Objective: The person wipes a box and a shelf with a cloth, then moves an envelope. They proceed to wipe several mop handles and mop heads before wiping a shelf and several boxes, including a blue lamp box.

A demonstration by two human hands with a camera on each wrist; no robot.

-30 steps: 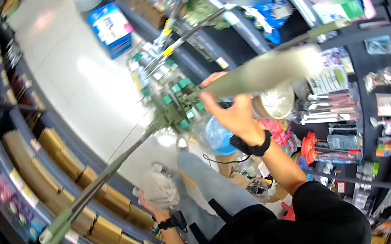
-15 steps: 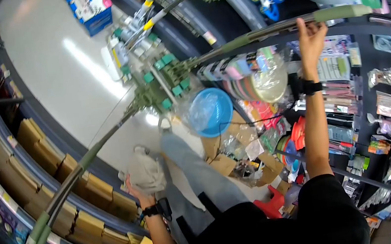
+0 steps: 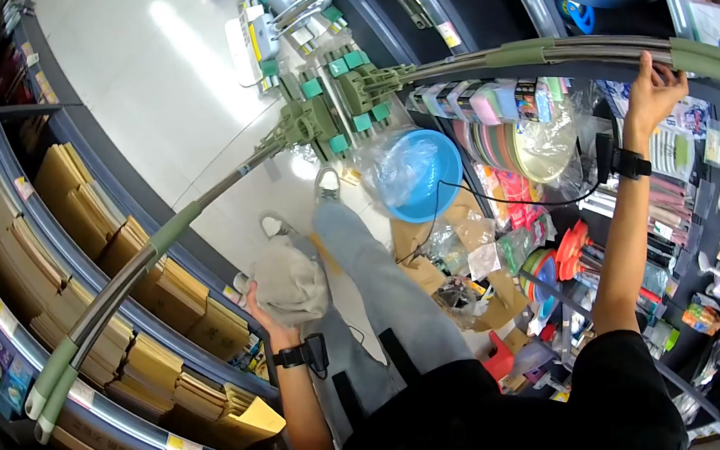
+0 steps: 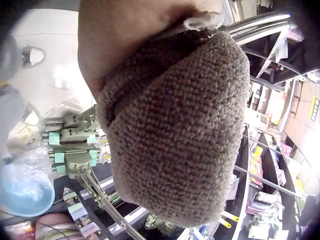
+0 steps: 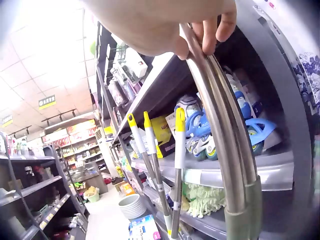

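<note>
A bundled grey-beige cloth (image 3: 290, 283) rests in my left hand (image 3: 275, 324), low at left centre. In the left wrist view, the coarse knitted cloth (image 4: 175, 135) fills the middle, partly hiding the hand (image 4: 135, 35). My right hand (image 3: 657, 98) reaches far right and grips the metal poles (image 3: 598, 50) beside a green sleeve. Seen from the right wrist, thumb and fingers of the hand (image 5: 170, 25) curl round the upper poles (image 5: 220, 115). These join green mop-like frames (image 3: 312, 114) with teal clips; other green-sleeved poles (image 3: 176, 228) extend lower left.
Shelves with brown cardboard packs (image 3: 143, 348) line the left. A blue basin (image 3: 427, 174) with plastic wrap, a black cable (image 3: 513, 202) and an opened carton (image 3: 504, 301) lie right of my legs. Packaged goods hang at right. Yellow-tipped poles (image 5: 180, 145) stand by inline skates (image 5: 200, 132).
My right hand has moved right, from near the green frames to the poles' far end. The right-hand poles now lie along the shelf side. The left hand still holds the cloth.
</note>
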